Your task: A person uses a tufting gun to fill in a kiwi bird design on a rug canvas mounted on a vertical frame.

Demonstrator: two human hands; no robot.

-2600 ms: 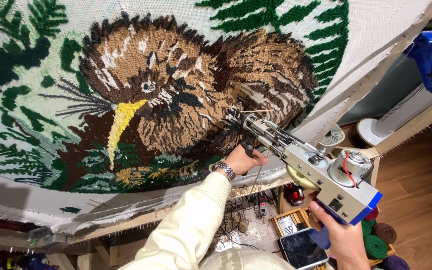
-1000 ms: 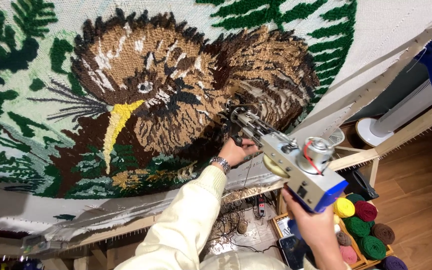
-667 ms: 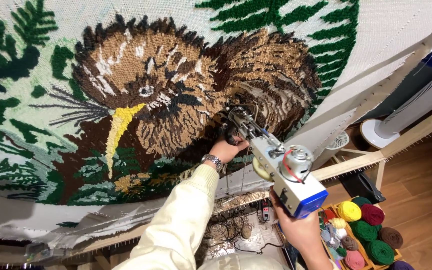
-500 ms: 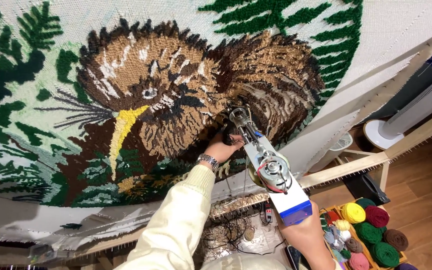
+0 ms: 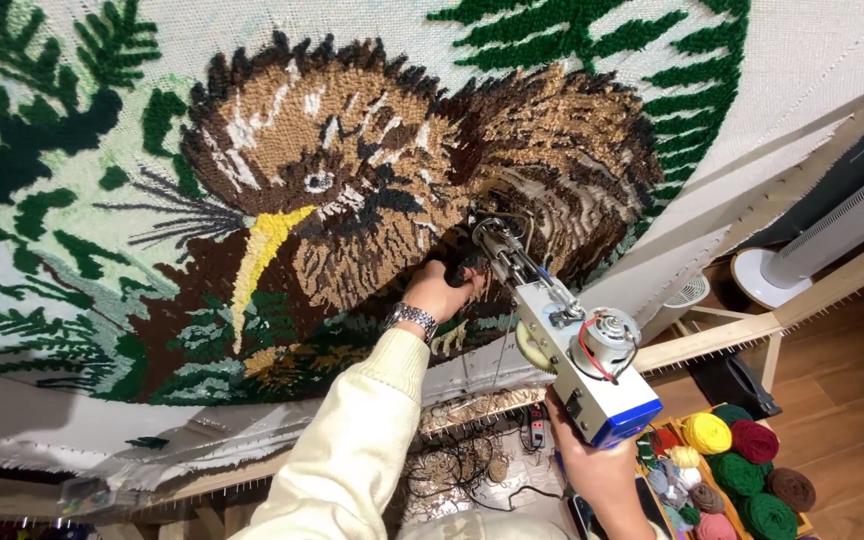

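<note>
My left hand [image 5: 439, 290] is closed on the front grip of the tufting gun [image 5: 552, 335], just behind its needle, which presses into the bird's brown body on the rug [image 5: 372, 180]. The gun's long axis slants back down to my right hand [image 5: 602, 480], wrapped around the rear handle.

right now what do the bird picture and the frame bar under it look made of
Bird picture: looks like tufted yarn, matte and shaggy, with loose loops and strands standing off pale woven backing cloth. Frame bar: probably bare, unfinished wood, pale with visible grain.
</note>
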